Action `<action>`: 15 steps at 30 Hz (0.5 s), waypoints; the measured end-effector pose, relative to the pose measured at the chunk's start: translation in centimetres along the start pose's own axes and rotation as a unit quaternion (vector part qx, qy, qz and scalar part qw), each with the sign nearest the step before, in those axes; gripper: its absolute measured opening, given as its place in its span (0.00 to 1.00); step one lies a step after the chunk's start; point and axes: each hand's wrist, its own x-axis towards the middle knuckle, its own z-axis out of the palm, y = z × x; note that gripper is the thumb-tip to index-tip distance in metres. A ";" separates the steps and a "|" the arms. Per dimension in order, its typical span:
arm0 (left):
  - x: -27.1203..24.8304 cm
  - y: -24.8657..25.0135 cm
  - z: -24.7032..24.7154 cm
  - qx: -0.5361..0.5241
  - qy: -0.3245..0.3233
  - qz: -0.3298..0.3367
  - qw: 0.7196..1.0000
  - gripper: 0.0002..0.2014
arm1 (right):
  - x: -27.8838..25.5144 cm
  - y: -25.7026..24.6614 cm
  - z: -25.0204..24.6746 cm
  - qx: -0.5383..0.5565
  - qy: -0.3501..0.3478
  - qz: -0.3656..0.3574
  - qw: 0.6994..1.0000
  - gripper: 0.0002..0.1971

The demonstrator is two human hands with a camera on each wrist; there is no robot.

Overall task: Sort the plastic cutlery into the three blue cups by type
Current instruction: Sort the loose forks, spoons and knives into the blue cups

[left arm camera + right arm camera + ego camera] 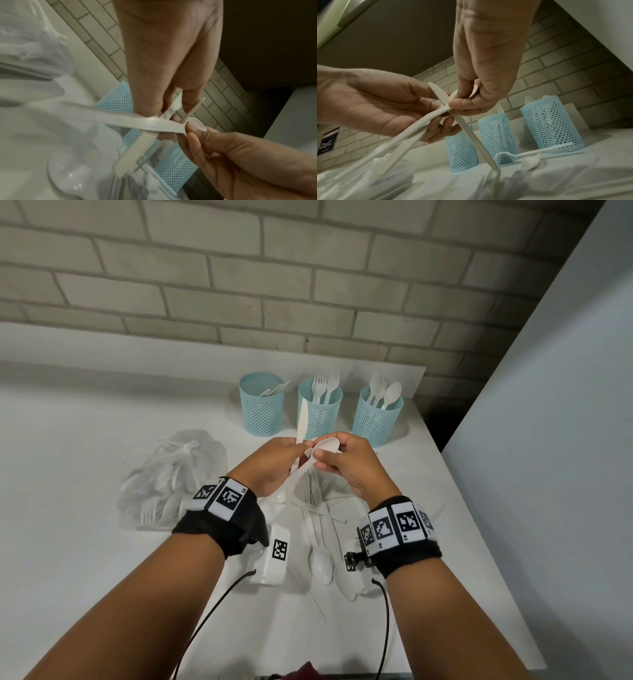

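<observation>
Plastic cutlery is found in three places: part is already stood in the three blue cups at the back of the counter [102, 542], part lies loose on an opened bag between the wrists, and part is held in the hands above that loose pile [320, 529]. The left cup [262, 405] is seen to hold knives, the middle cup [320, 410] forks, the right cup [376, 419] spoons. A second, knotted bag [174, 477] of cutlery lies to the left, unopened.

The left hand [272, 465] is closed round a knife [302, 419], blade upward, with what appear to be further handles; their number cannot be told. A spoon [323, 448] is pinched at its bowl between thumb and fingertips of the right hand [346, 465], its handle running down across the knife in the wrist views. It is judged that the spoon is being drawn free of the bunch for the right cup.

Risks are noted as follows. The crossed handles may catch, so that the knife is dragged out and dropped. The bowl is smooth and held only at its edge; a slip is possible. The cups are light and stand close together, so a cup may be tipped, or a piece entered in the wrong one, by a hasty reach.
</observation>
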 end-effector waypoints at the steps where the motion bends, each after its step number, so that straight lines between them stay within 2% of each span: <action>1: 0.0 0.0 -0.1 0.004 -0.012 0.001 1.000 0.14 | 0.1 0.0 -0.1 0.001 0.003 -0.003 1.000 0.08; 4: 0.0 0.3 -0.3 0.028 -0.020 0.008 0.999 0.12 | 0.5 0.0 0.1 -0.003 0.021 -0.010 1.000 0.09; 7: 0.2 0.4 -0.1 0.066 -0.003 0.015 0.998 0.14 | 0.9 0.2 0.6 -0.021 0.044 -0.023 0.999 0.09; 11: 0.4 0.1 0.4 0.158 0.062 0.065 0.983 0.08 | 1.6 0.3 1.2 -0.091 0.081 -0.054 0.991 0.06; 15: 0.9 -0.3 0.0 0.143 0.139 0.108 0.974 0.08 | 1.6 0.0 1.2 -0.122 0.083 -0.056 0.988 0.05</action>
